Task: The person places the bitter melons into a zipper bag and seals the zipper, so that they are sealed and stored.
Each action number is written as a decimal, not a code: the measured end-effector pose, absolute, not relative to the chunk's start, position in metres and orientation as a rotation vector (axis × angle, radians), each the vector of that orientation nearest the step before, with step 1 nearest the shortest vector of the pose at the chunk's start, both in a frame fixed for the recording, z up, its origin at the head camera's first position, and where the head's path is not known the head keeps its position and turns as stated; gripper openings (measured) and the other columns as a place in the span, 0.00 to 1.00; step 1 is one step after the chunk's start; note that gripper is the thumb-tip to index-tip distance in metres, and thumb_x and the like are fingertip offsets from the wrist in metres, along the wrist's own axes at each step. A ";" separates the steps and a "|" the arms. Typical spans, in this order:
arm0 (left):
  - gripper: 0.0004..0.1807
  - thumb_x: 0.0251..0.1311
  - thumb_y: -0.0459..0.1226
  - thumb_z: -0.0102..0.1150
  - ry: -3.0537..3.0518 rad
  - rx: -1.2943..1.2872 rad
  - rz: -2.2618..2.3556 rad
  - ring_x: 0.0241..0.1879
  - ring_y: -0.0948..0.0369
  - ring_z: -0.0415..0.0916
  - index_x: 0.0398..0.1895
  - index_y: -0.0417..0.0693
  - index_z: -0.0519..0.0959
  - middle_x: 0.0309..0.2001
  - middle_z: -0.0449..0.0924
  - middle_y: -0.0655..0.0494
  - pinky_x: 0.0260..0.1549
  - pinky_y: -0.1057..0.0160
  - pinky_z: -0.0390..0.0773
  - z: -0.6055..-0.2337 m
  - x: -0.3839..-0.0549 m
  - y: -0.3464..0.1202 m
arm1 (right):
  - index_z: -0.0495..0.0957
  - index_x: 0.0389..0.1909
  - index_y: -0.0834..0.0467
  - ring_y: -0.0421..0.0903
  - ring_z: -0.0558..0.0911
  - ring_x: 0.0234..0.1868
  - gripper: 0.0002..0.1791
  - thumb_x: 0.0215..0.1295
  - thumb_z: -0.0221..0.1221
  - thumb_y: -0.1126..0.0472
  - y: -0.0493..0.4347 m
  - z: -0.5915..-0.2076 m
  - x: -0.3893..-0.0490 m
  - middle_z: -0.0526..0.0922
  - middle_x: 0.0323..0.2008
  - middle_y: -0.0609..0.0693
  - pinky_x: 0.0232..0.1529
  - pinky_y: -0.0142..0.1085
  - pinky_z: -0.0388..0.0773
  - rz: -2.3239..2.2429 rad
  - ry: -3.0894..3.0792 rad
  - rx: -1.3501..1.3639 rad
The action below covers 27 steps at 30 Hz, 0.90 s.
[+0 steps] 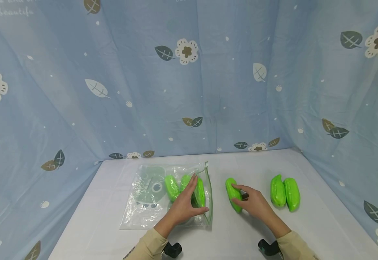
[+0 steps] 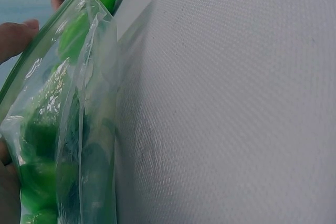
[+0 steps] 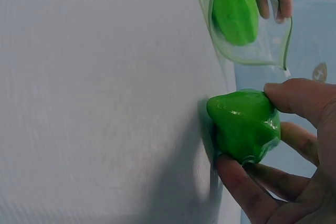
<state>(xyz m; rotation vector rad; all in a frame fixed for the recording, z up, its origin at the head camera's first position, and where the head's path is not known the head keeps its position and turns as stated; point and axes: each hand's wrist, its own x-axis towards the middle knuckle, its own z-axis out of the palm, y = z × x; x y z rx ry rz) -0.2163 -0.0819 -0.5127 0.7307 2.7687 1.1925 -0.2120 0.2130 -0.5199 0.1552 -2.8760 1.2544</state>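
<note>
In the head view my left hand (image 1: 183,206) is at the mouth of a clear zip bag (image 1: 132,219) lying on the table, its fingers extended and thumb spread apart, touching the plastic. Inside the bag lie several glossy green toy vegetables (image 1: 172,187), long, plump and ridged; my hand partly hides them. Just right of the bag's opening, my right hand (image 1: 254,203) pinches another green toy vegetable (image 1: 233,191) between thumb and fingers. The right wrist view shows this vegetable (image 3: 247,124) end-on, with the bag's parted mouth (image 3: 247,62) beyond it.
Two more green vegetables, one (image 1: 278,191) beside the other (image 1: 292,194), lie side by side to the right of my right hand. A blue patterned curtain (image 1: 228,90) encloses the back and sides of the white table (image 1: 91,224).
</note>
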 end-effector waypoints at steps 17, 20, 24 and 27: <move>0.64 0.52 0.54 0.76 2.776 0.731 1.185 0.77 0.45 0.51 0.84 0.54 0.42 0.83 0.37 0.56 0.69 0.39 0.62 -0.512 -0.216 -0.082 | 0.79 0.65 0.52 0.49 0.85 0.45 0.30 0.61 0.72 0.55 0.213 -0.524 -0.211 0.80 0.61 0.60 0.35 0.32 0.82 1.288 -2.823 0.218; 0.64 0.52 0.54 0.76 2.778 0.720 1.181 0.77 0.45 0.51 0.84 0.55 0.43 0.83 0.37 0.57 0.70 0.40 0.62 -0.511 -0.216 -0.082 | 0.79 0.65 0.53 0.49 0.85 0.45 0.30 0.61 0.72 0.56 0.213 -0.525 -0.211 0.80 0.60 0.60 0.36 0.32 0.82 1.287 -2.810 0.234; 0.64 0.52 0.55 0.76 2.781 0.723 1.175 0.77 0.46 0.51 0.84 0.54 0.43 0.83 0.37 0.57 0.70 0.40 0.62 -0.511 -0.216 -0.082 | 0.79 0.65 0.53 0.49 0.85 0.45 0.30 0.61 0.72 0.57 0.213 -0.527 -0.211 0.80 0.60 0.60 0.37 0.32 0.82 1.287 -2.800 0.245; 0.64 0.52 0.54 0.76 2.778 0.729 1.178 0.78 0.46 0.50 0.84 0.54 0.43 0.83 0.37 0.57 0.70 0.41 0.62 -0.512 -0.216 -0.082 | 0.79 0.65 0.52 0.50 0.85 0.46 0.30 0.60 0.72 0.57 0.213 -0.527 -0.212 0.80 0.60 0.59 0.38 0.32 0.82 1.291 -2.792 0.255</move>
